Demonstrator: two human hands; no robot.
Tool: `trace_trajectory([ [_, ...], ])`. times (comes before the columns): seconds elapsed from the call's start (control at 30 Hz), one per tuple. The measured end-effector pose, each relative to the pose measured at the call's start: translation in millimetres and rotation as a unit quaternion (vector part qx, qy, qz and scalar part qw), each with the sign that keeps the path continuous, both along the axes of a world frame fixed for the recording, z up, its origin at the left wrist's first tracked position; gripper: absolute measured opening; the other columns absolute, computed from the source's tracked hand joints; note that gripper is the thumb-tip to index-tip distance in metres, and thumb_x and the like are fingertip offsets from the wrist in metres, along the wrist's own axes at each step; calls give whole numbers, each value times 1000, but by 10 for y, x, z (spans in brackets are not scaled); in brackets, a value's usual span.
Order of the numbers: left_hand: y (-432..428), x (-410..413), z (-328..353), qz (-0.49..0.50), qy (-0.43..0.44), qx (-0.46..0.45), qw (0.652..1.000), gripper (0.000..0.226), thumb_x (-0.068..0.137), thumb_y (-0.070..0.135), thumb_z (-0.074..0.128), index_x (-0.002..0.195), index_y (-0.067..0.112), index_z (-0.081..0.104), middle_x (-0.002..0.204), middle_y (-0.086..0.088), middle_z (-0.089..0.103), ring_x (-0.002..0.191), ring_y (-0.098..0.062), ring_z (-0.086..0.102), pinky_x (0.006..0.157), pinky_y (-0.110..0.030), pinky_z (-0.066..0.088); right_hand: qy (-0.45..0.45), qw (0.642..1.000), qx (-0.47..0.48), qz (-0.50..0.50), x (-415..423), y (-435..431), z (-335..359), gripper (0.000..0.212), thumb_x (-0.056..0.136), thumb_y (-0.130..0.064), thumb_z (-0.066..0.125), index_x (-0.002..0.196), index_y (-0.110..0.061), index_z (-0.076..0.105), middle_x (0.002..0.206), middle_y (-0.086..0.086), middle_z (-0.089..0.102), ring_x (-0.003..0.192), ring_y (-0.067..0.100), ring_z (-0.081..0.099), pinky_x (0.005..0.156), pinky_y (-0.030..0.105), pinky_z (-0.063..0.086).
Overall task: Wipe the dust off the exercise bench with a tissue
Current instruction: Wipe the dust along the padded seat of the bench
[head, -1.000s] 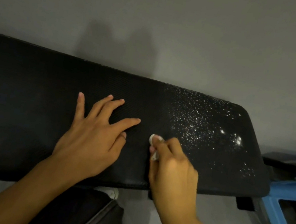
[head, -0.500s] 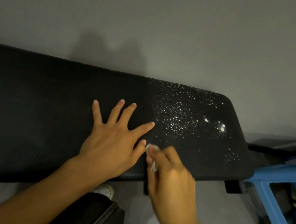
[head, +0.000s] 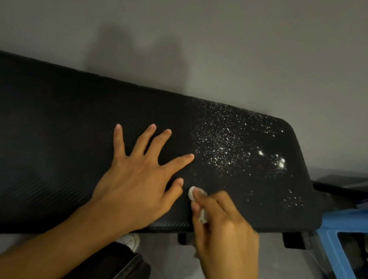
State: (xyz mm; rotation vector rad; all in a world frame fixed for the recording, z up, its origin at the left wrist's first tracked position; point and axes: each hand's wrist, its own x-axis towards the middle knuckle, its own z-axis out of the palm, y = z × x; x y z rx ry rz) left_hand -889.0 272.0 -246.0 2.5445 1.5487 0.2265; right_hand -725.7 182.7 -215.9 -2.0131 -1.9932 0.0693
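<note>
Wiping in hand: the right hand (head: 226, 233) has its fingers clamped on the tissue (head: 196, 193) against the exercise bench (head: 45, 141), the left hand (head: 140, 180) lies with fingers splayed flat beside them, and the next move likely calls for sweeping the dust (head: 225, 146) beyond the fingertips.

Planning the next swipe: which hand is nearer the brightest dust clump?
Right. The right hand, pinching the tissue, is at the near edge left of the clump; the left hand lies flat farther left.

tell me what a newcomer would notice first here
The white dust speckling the right end of the black bench stands out first. Just left of it the left hand lies flat with fingers spread, while the right hand pinches a small tissue wad at the dust's near edge. A blue stool stands beyond the bench's right end.
</note>
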Motion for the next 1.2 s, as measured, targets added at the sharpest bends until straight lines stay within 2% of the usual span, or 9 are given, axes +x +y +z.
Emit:
trace_trajectory([
  [0.17,8,-1,9,1,-7,-2,1000,58,95,60,28,152,50,32,166,-10,25,155,-34,13,115,-77,5,-44,995,41,-80,71,592,-59,20,97,-33,59,112,-26,70,93,-4,57,69,26,64,50,37,51],
  [0.27,2,1,18,2,-7,-3,1000,59,95,60,27,153,48,31,166,-10,24,156,-34,12,115,-77,4,-27,999,25,-29,-43,520,-64,23,98,-30,57,119,-25,66,97,-5,56,72,20,63,50,36,51],
  [0.37,5,0,23,3,-3,-2,1000,61,94,60,29,153,44,35,164,-11,28,155,-35,17,114,-77,7,-13,1000,-5,10,-48,184,14,23,98,-35,54,118,-34,65,95,-11,57,71,12,62,47,34,50],
  [0.47,0,7,32,10,0,0,1000,63,94,59,34,152,37,40,162,-12,34,153,-35,23,114,-77,10,-49,998,15,-21,74,315,50,16,94,-37,61,108,-37,69,88,-10,57,67,19,64,46,34,49],
  [0.6,-8,12,47,16,-3,-1,1000,66,93,59,35,152,32,42,161,-11,35,153,-34,24,114,-77,11,-40,997,17,-60,33,854,-19,21,97,-30,58,116,-28,68,100,-4,58,79,28,65,60,40,53],
  [0.7,-9,6,44,13,-2,-2,1000,67,93,59,33,153,32,40,161,-11,34,153,-34,23,114,-77,10,-12,1000,21,-13,-48,756,-32,22,98,-27,58,117,-26,66,98,-6,58,76,23,64,55,38,52],
  [0.87,5,-12,29,8,-13,2,1000,66,93,59,36,151,31,44,160,-12,37,152,-34,26,115,-76,10,-13,1000,-5,14,55,356,60,22,97,-39,54,114,-36,67,92,-12,56,71,16,63,50,39,52],
  [1.07,-3,-8,53,12,-15,-6,1000,66,92,60,35,151,32,43,160,-10,36,153,-32,24,116,-76,7,-27,998,12,-49,-15,1016,1,24,99,-29,55,119,-24,66,105,0,59,84,30,66,67,47,55],
  [1.2,11,-19,62,15,-19,-11,1000,70,90,60,33,153,30,41,162,-9,33,154,-30,21,116,-75,5,-8,1000,2,20,-177,641,31,18,98,-32,56,113,-27,65,94,-5,56,69,23,63,53,43,53],
])
